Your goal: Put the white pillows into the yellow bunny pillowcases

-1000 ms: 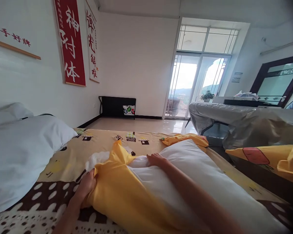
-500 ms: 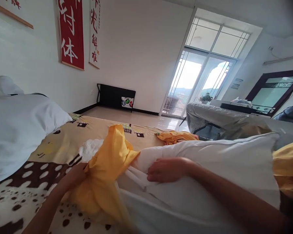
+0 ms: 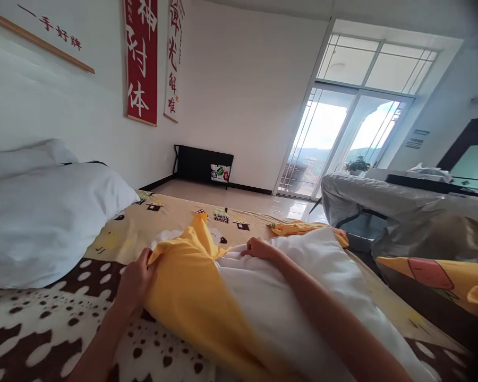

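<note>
A white pillow [image 3: 295,297] lies across the bed in front of me, partly inside a yellow pillowcase [image 3: 187,297]. My left hand [image 3: 133,281] is closed on the open edge of the yellow pillowcase at its left side. My right hand [image 3: 258,248] rests on top of the white pillow near its far end, fingers curled and pressing into it. The forearm runs along the pillow toward me.
The bed has a yellow and brown patterned sheet [image 3: 63,329]. A second white pillow [image 3: 43,217] lies at the left by the wall. More yellow cloth [image 3: 302,228] lies at the bed's far edge. A covered table [image 3: 402,207] stands right, a glass balcony door [image 3: 338,143] beyond.
The pillow, lifted and tilted up half a second ago, has dropped flat again. The yellow case sits further over the pillow, and my right hand has moved toward the pillow's far end.
</note>
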